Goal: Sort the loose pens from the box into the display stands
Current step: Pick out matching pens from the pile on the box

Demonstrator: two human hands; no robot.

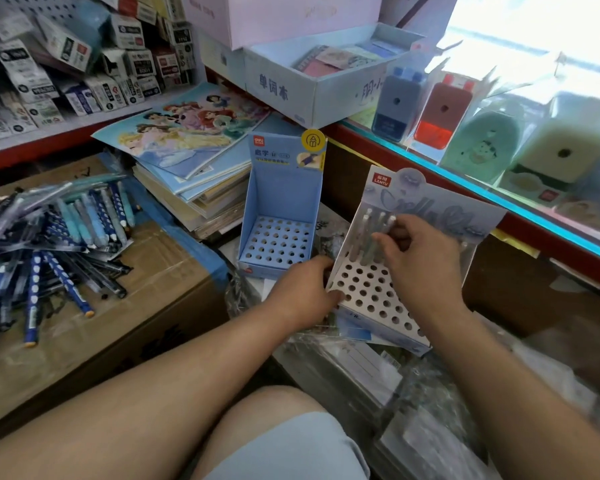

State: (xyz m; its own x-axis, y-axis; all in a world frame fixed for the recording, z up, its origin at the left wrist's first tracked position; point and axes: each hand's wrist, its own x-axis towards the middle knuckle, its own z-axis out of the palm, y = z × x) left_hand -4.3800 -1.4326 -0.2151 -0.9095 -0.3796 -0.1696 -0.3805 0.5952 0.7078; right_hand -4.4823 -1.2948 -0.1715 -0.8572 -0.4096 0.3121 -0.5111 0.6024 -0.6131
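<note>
Three pale slotted pens (pixel 368 237) are standing in the back row of the white stand (pixel 430 206). Tips are down in the holes and long axes are running up along the back card, caps on top. Your right hand (pixel 420 261) is covering their right side, so the lower barrels are only partly showing. There's a pale shape past your knuckles, can't tell if it's another pen. You're pinching the third pen (pixel 391 221), the rightmost one, between thumb and fingers, with only its cap end sticking out.

Your left hand (pixel 305 292) is gripping the stand's near-left corner, fingertips curling round the edge and out of sight. The stand is sitting tilted, with its holed deck facing you. Your right forearm is cutting off its near-right corner.

Just left of it, not touching, the blue stand (pixel 284 181) is sitting upright with its holed deck fully in view.

Far left, the loose pens (pixel 49 251) are lying in a heap on top of the cardboard box (pixel 146 306). They're mostly dark blue with white dots, with lighter blue ones behind. Long axes are mostly running near-to-far, tan tips toward you. Clear sleeves are blurring many of them, and the frame edge is cutting the heap off.

A stack of notebooks (pixel 187 168) is lying behind the blue stand. Crinkled plastic-wrapped packs (pixel 361 362) are sitting under the white stand, contents unreadable.
</note>
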